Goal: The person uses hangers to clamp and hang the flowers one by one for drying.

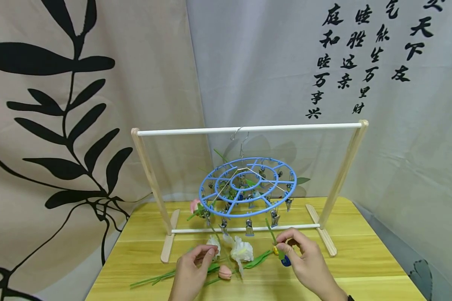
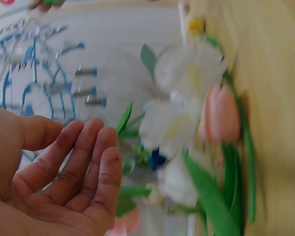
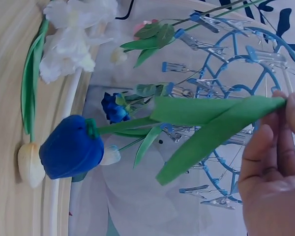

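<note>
My right hand (image 1: pixel 305 259) pinches a blue artificial tulip (image 3: pixel 71 147) by the stem and green leaves, with the bloom hanging downward. Its fingertips are at the end of the leaves in the right wrist view. Nothing is held in my left hand (image 1: pixel 196 267); its fingers are loosely bent in the left wrist view, beside the flowers. White flowers (image 1: pixel 242 251) and a pink tulip (image 1: pixel 224 272) with green stems are on the table near it. Above and behind both hands hangs a round blue clip hanger (image 1: pixel 233 202) with metal clips around its rings.
A wooden stand with a white top rod (image 1: pixel 286 126) carries the hanger; its lower rod (image 1: pixel 301 227) crosses low behind the hands. A pink flower (image 1: pixel 194 205) and other flowers hang among the clips. A printed cloth (image 1: pixel 162 83) covers the wall behind the wooden table (image 1: pixel 361 251).
</note>
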`<state>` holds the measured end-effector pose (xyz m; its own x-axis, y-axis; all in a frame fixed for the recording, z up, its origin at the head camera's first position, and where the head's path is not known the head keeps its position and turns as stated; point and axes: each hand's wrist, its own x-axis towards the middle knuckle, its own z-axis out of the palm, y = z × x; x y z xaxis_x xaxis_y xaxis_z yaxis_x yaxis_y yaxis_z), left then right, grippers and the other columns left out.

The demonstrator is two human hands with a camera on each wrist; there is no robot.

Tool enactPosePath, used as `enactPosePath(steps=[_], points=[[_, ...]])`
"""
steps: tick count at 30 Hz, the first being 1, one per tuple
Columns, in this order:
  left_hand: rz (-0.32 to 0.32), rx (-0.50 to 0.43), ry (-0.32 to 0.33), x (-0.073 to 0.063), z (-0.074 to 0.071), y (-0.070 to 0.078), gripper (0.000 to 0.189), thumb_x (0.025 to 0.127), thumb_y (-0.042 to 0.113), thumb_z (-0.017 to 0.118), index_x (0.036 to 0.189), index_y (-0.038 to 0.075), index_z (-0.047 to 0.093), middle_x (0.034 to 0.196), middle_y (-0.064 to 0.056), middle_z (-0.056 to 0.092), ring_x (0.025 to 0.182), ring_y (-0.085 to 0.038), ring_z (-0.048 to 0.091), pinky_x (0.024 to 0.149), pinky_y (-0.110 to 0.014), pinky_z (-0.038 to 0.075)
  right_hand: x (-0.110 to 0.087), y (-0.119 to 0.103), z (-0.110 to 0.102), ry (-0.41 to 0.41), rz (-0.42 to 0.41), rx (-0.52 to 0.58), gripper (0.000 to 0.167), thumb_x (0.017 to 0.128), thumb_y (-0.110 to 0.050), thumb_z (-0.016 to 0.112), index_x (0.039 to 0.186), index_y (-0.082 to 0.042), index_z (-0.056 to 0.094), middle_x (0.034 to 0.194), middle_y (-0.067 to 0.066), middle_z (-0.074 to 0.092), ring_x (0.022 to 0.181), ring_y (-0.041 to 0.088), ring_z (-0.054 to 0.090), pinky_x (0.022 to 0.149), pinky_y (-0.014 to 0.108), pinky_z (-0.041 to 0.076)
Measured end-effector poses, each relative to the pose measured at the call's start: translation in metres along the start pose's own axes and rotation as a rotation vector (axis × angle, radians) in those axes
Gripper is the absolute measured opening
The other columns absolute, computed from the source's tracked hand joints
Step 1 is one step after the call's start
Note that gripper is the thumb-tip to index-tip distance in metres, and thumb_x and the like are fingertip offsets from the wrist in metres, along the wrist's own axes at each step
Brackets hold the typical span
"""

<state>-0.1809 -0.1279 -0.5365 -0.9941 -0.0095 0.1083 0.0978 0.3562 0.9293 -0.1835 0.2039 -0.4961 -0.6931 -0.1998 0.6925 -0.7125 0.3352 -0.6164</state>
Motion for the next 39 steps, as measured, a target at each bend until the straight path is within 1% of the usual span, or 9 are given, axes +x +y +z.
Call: enactPosePath(steps=[3,6,10,12,18,21,25,33,39], points=[[0.058,0.012,-0.050,-0.007,0.012,0.003,0.021,0.118,0.026,0.073,0.126,0.011,0.086,0.119,-0.008,0.089,0.107,-0.017,0.086,0.091,-0.021,0.068,0.002,-0.003,0.000,0.033,0.015,0.066,0.035,0.101,0.019,0.076,0.118,-0.011,0.075,0.106,0.005,0.081,0.098,0.011,0.077,0.087,0.019,0.063],[0.143,-0.005,-0.086,-0.014,0.029,0.012,0.027,0.118,0.026,0.073,0.131,0.006,0.085,0.128,-0.013,0.088,0.109,-0.018,0.086,0.090,-0.021,0.069,0.003,-0.006,0.000,0.061,0.030,0.116,0.033,0.101,0.021,0.074,0.117,-0.007,0.075,0.107,0.007,0.079,0.102,0.010,0.078,0.090,0.019,0.064],[0.255,-0.039,-0.093,-0.020,0.053,0.030,0.037,0.119,0.031,0.072,0.146,0.005,0.079,0.142,-0.014,0.084,0.114,-0.018,0.086,0.094,-0.026,0.071,0.005,-0.011,0.001,0.095,0.045,0.137,0.032,0.101,0.023,0.073,0.117,-0.004,0.074,0.109,0.005,0.079,0.103,0.008,0.078,0.089,0.018,0.063],[0.283,-0.033,-0.093,-0.019,0.060,0.039,0.047,0.120,0.038,0.070,0.154,0.006,0.074,0.147,-0.013,0.082,0.119,-0.020,0.086,0.098,-0.028,0.071,0.006,-0.012,0.003,0.108,0.056,0.135,0.031,0.100,0.023,0.073,0.117,-0.003,0.074,0.110,0.004,0.079,0.103,0.006,0.078,0.087,0.018,0.063],[0.293,-0.053,-0.129,-0.011,0.067,0.060,0.062,0.123,0.042,0.061,0.172,0.004,0.053,0.165,-0.018,0.069,0.139,-0.037,0.078,0.115,-0.040,0.067,0.010,-0.015,0.009,0.132,0.079,0.138,0.030,0.102,0.021,0.074,0.119,-0.003,0.075,0.111,0.005,0.080,0.101,0.005,0.078,0.083,0.020,0.064],[0.304,-0.044,-0.144,-0.004,0.067,0.066,0.067,0.125,0.042,0.056,0.178,0.002,0.043,0.167,-0.022,0.065,0.141,-0.041,0.076,0.118,-0.045,0.065,0.012,-0.016,0.013,0.145,0.066,0.136,0.028,0.102,0.022,0.073,0.121,0.001,0.076,0.112,0.003,0.081,0.100,0.006,0.078,0.082,0.019,0.064],[0.281,-0.052,-0.146,0.004,0.068,0.072,0.072,0.126,0.046,0.053,0.181,0.004,0.036,0.171,-0.021,0.061,0.145,-0.040,0.073,0.121,-0.046,0.063,0.014,-0.016,0.016,0.156,0.067,0.131,0.028,0.103,0.021,0.072,0.123,0.002,0.077,0.112,-0.002,0.081,0.098,0.008,0.078,0.081,0.020,0.064],[0.304,-0.154,-0.040,0.014,0.072,0.083,0.056,0.122,0.030,0.064,0.169,0.003,0.051,0.155,-0.014,0.073,0.139,-0.034,0.076,0.121,-0.040,0.064,0.018,-0.016,0.020,0.169,0.111,0.127,0.025,0.105,0.018,0.073,0.121,-0.001,0.077,0.112,-0.005,0.081,0.094,0.009,0.077,0.080,0.021,0.064],[0.267,-0.209,-0.002,0.021,0.071,0.086,0.035,0.118,0.028,0.074,0.152,0.020,0.071,0.136,-0.005,0.083,0.126,-0.021,0.080,0.112,-0.030,0.066,0.021,-0.016,0.024,0.174,0.137,0.148,0.025,0.105,0.016,0.075,0.120,-0.004,0.077,0.112,-0.009,0.081,0.092,0.009,0.076,0.078,0.023,0.065]])
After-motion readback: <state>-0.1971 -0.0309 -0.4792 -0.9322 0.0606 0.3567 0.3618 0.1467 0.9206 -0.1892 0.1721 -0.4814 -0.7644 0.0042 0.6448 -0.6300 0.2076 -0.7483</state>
